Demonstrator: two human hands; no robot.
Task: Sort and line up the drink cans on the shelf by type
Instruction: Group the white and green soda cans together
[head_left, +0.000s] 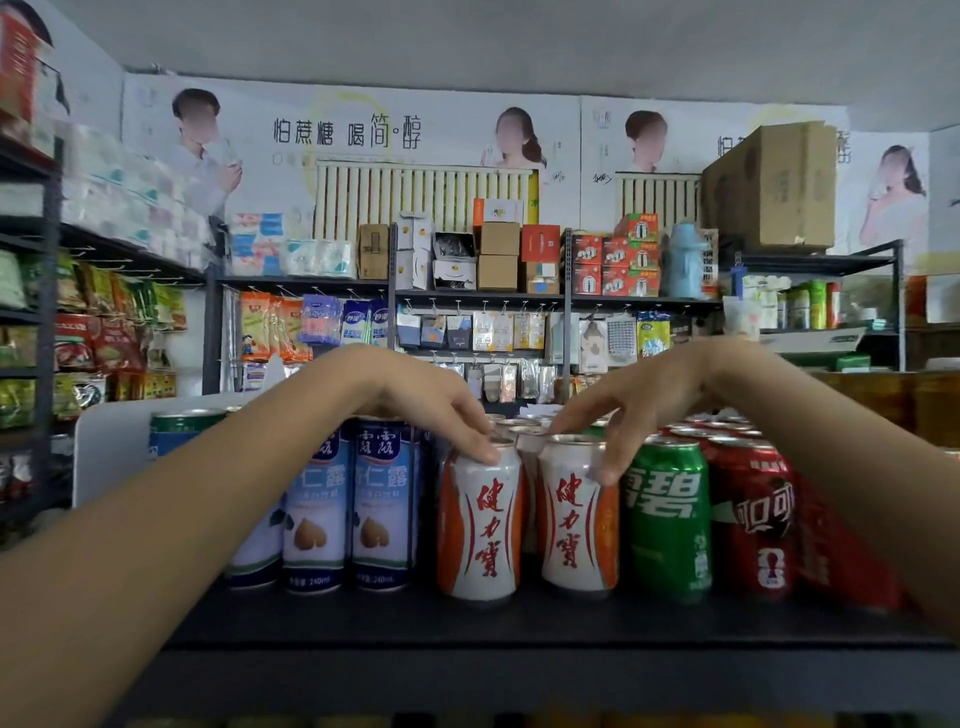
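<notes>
On the dark shelf the drink cans stand upright in a front row, more rows behind them. The left hand reaches over the tall blue-and-white cans and its curled fingertips pinch the top rim of the left orange-and-white can; that grip is clamped on the can. The right hand comes in from the other side, thumb and fingers closed around the top of the right orange-and-white can, also clamped. The two orange-and-white cans stand near each other with a narrow gap between. Just right of them is a green can, touching a red can. A green-topped can stands far left, behind the forearm.
</notes>
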